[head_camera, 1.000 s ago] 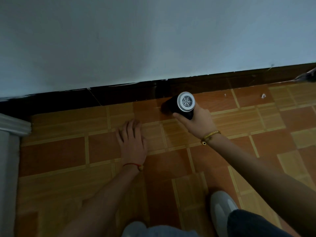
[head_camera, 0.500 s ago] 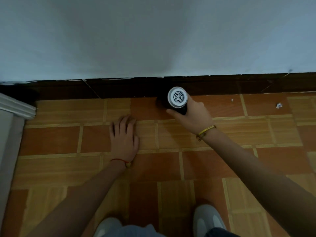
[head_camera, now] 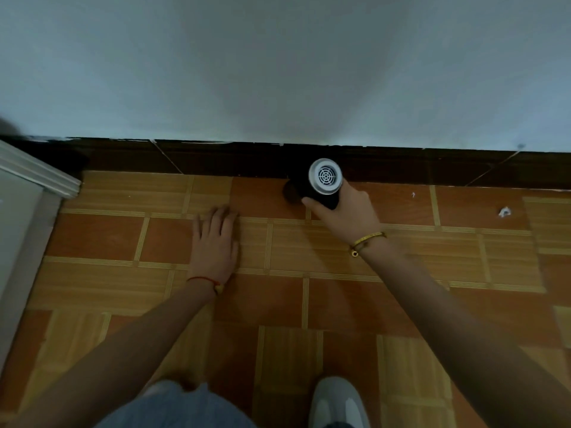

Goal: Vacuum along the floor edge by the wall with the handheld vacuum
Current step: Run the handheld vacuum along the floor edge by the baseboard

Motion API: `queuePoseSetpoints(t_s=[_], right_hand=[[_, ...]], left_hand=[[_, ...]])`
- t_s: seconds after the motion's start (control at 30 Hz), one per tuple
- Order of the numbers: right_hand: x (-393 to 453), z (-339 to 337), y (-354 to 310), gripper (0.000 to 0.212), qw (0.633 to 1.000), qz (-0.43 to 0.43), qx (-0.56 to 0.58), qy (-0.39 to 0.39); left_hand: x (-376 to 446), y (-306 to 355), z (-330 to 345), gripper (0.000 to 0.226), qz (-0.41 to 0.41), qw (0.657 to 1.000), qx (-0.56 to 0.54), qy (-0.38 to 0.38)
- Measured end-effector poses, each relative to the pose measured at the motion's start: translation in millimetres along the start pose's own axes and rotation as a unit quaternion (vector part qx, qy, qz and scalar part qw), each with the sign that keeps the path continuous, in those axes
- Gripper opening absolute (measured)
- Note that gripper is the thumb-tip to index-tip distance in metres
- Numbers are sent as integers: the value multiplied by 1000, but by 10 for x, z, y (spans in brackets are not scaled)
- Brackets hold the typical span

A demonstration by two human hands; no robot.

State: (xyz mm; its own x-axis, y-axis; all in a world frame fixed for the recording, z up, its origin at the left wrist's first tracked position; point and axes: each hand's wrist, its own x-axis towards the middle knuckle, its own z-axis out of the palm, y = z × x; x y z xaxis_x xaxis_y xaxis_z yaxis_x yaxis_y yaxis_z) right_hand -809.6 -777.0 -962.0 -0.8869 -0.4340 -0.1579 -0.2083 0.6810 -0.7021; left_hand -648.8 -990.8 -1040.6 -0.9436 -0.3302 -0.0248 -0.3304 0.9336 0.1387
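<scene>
The handheld vacuum [head_camera: 324, 177] is a short black cylinder with a round white grille facing me. My right hand [head_camera: 346, 216] grips its body, with the nozzle end pointing down and left at the floor beside the dark skirting board [head_camera: 234, 160]; the nozzle tip itself is hidden in shadow. My left hand [head_camera: 214, 242] lies flat on the brown and tan tiled floor [head_camera: 309, 301], palm down with fingers spread, to the left of the vacuum. The pale wall [head_camera: 278, 72] rises above the skirting.
A white door frame or cabinet edge [head_camera: 34, 180] stands at the left. A white scrap [head_camera: 504, 212] and a tiny speck [head_camera: 413, 195] lie on the tiles to the right. My grey shoe [head_camera: 336, 403] and denim-clad knee [head_camera: 182, 409] are at the bottom.
The vacuum and my right hand have moved slightly left along the skirting, closer to the wall. The view has levelled out. My left hand stays flat on the floor.
</scene>
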Motion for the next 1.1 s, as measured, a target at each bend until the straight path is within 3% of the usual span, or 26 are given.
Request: queuePoseSetpoints(t_s=[0.13, 0.33, 0.57, 0.87, 1.1], right_hand=[[-63, 20, 67, 70, 999, 18, -11, 31], [-110, 85, 70, 63, 997, -23, 25, -76], [-76, 107, 27, 66, 999, 1, 25, 22], [99, 251, -184, 70, 1000, -1, 22, -9], [16, -27, 159, 56, 999, 18, 10, 46]], left_hand=[[-62, 206, 36, 52, -33, 998, -48, 36], [-99, 369, 137, 51, -42, 994, -80, 53], [-131, 418, 188, 56, -99, 989, -101, 48], [-151, 367, 264, 53, -94, 989, -93, 63], [-153, 346, 284, 52, -88, 990, -92, 68]])
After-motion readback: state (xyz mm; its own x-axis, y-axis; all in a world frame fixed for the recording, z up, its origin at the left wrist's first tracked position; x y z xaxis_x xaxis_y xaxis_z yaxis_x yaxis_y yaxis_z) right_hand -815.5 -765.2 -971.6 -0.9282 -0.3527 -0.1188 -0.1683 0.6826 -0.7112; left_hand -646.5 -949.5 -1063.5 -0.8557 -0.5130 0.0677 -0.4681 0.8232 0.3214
